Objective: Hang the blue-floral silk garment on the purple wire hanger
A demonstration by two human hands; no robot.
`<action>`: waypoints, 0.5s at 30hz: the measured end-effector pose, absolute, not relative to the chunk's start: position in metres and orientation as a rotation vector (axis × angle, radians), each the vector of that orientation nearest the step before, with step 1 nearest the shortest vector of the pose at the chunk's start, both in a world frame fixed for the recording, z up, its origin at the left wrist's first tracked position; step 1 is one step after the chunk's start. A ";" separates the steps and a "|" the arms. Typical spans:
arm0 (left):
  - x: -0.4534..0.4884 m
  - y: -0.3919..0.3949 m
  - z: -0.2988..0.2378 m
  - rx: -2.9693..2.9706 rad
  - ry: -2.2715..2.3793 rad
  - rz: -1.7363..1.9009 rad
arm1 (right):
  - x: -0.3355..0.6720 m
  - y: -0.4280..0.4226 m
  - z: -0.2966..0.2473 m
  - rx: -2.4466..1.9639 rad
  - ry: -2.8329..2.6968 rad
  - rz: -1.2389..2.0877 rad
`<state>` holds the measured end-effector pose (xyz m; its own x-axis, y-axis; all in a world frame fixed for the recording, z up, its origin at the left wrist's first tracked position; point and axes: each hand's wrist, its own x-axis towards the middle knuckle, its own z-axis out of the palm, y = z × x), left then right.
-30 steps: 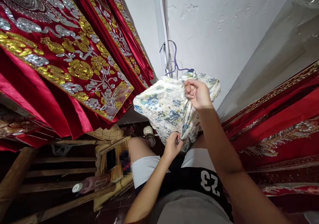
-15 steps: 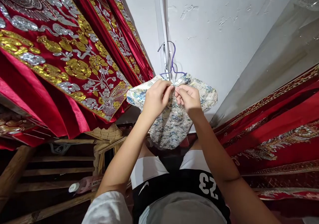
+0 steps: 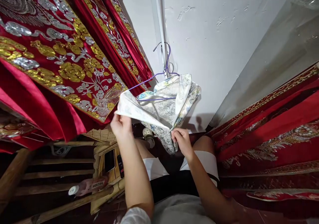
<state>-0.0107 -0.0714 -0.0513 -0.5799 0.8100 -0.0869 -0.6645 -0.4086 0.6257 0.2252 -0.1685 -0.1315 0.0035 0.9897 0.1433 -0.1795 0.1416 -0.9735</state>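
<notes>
A white garment with blue flower print [image 3: 161, 109] hangs on a purple wire hanger [image 3: 163, 69] hooked by a white pipe on the wall. The garment's left side is pulled off the hanger's arm and its pale lining shows. My left hand [image 3: 121, 127] is closed on the garment's left edge and holds it out to the side. My right hand [image 3: 181, 141] pinches the lower hem near the middle. Both hands are below the hanger.
Red garments with gold and silver embroidery [image 3: 57, 57] hang close on the left, and more red embroidered cloth [image 3: 269, 131] lies at the right. A wooden rack [image 3: 62, 184] with a pink bottle [image 3: 87, 186] and a phone [image 3: 110, 160] stands at lower left. My knees are below the garment.
Both hands came down from the garment's collar at the hanger hook. The left hand pulled the left side out and off the hanger arm; the right dropped to the hem.
</notes>
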 end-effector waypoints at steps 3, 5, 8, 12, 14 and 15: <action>0.025 -0.094 -0.091 0.127 0.763 1.946 | 0.234 -0.172 -0.140 -1.001 -1.056 1.227; 0.051 -0.110 -0.116 0.132 0.702 1.908 | 0.247 -0.170 -0.144 -1.027 -1.069 1.254; 0.079 -0.126 -0.143 0.112 0.686 1.877 | 0.269 -0.170 -0.145 -1.036 -1.178 1.323; 0.089 -0.129 -0.151 0.225 0.907 1.887 | 0.288 -0.174 -0.144 -1.083 -1.370 1.439; 0.087 -0.132 -0.147 0.336 0.970 1.953 | 0.293 -0.176 -0.148 -1.181 -1.508 1.513; 0.085 -0.135 -0.143 0.394 0.964 1.970 | 0.295 -0.176 -0.150 -1.239 -1.578 1.527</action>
<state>0.0855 -0.1352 -0.1432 -0.5609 0.8228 -0.0910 -0.5765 -0.3094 0.7563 0.2947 -0.1762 -0.1496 -0.3760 0.9098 -0.1758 0.2056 -0.1031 -0.9732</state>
